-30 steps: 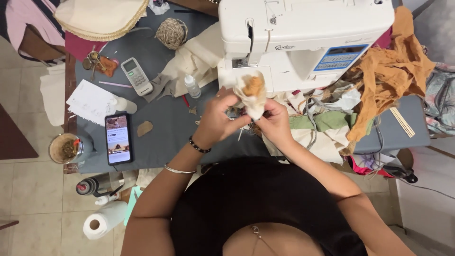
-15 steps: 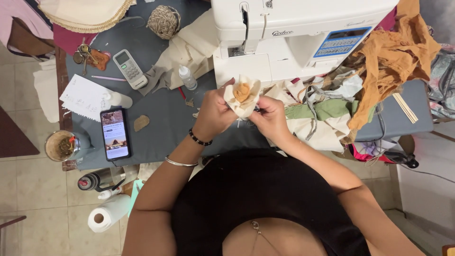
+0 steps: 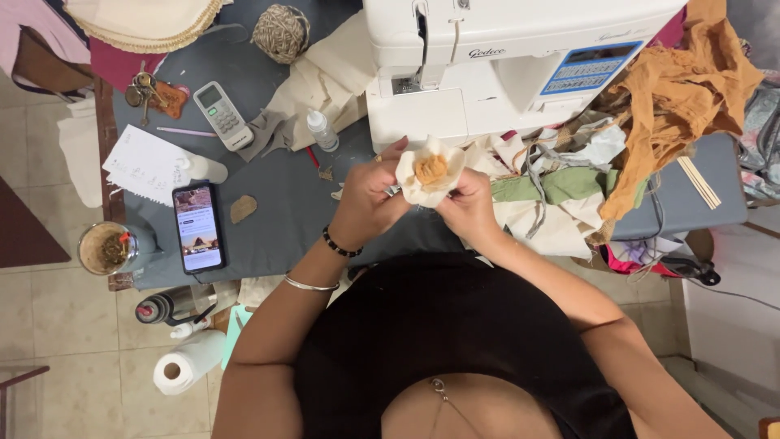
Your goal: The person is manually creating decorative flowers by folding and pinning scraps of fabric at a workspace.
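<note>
I hold a cream fabric flower with an orange centre between both hands, just in front of the white sewing machine and above the grey worktop.

My left hand is closed on the flower's left side; its fingers pinch the outer petals from below and behind. A dark bead bracelet and a thin metal bangle sit on that forearm.

My right hand is closed on the flower's right and lower edge, fingertips touching the petals. The two hands are close together, with the flower above and between them, its open face turned up toward the camera.

Right of my hands lies a heap of fabric scraps in cream, green and grey, with orange cloth beyond it.

Left of my hands, well apart, a phone lies screen-up on the worktop, near a remote, a sheet of paper and a small bottle. A ball of twine sits at the far edge.
</note>
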